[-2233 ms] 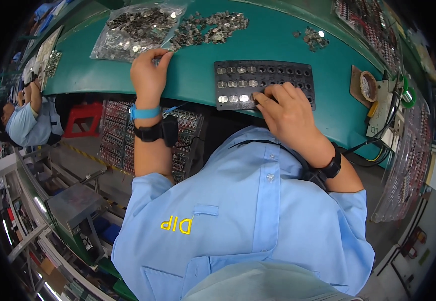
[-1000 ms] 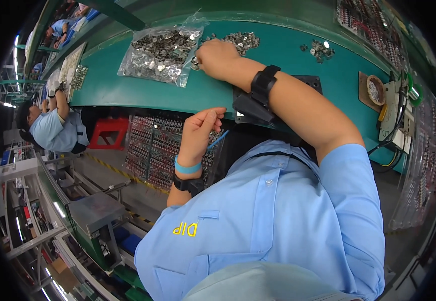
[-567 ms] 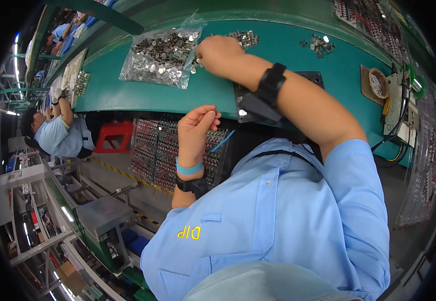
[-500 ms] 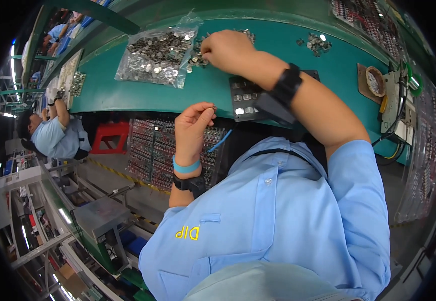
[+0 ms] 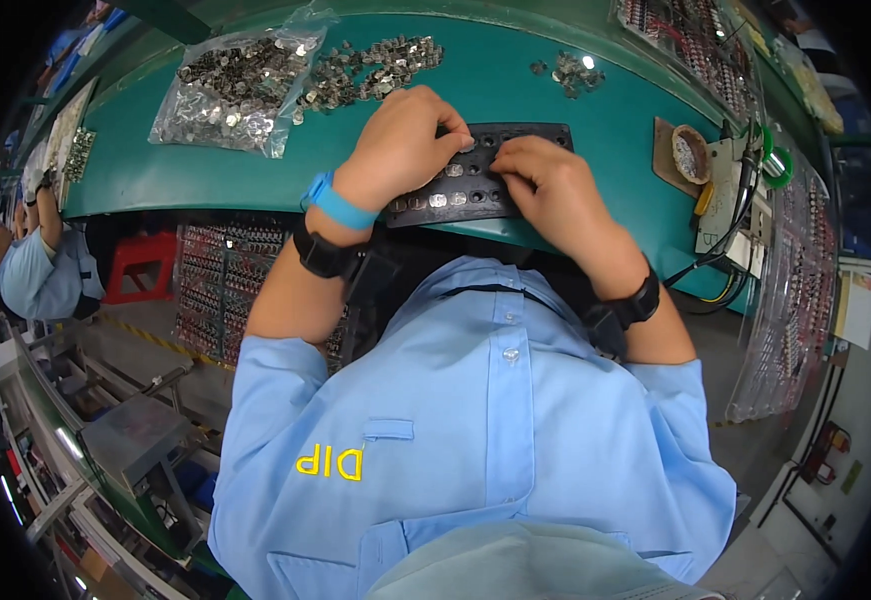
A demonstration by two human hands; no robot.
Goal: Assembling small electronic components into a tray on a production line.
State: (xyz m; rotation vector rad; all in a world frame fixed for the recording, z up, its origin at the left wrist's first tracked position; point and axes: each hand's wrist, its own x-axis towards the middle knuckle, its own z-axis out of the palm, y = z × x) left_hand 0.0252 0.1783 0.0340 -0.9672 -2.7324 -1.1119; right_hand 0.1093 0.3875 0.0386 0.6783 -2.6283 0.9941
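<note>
Green covers the bench (image 5: 500,100), its near edge running just ahead of my body. Past its left end is a co-worker (image 5: 40,275) in light blue; next, below the near edge, come a red stool (image 5: 142,266) and a panel of small components (image 5: 225,290). Beyond the right end is clear sheeting (image 5: 780,340) packed with parts.

At the middle of the near edge lies my tray (image 5: 496,209), flat, black and slightly slanted, with rows of round holes. Shiny silver pieces fill the left part of its front row; farther right, dark holes show.

Near the bench's far left corner slumps a clear bag (image 5: 230,95) of metal pieces, a loose heap (image 5: 385,70) spilling beside it. My left hand (image 5: 405,140) pinches a small metal piece (image 5: 466,144) over the tray and hides its left side. My right hand (image 5: 550,190) covers much of its right side, fingertips drawn together; whether they grasp anything I cannot tell. Toward the far edge sits a smaller pile (image 5: 572,76); near the right end, a round bowl (image 5: 690,158) and a green spool (image 5: 776,166).
</note>
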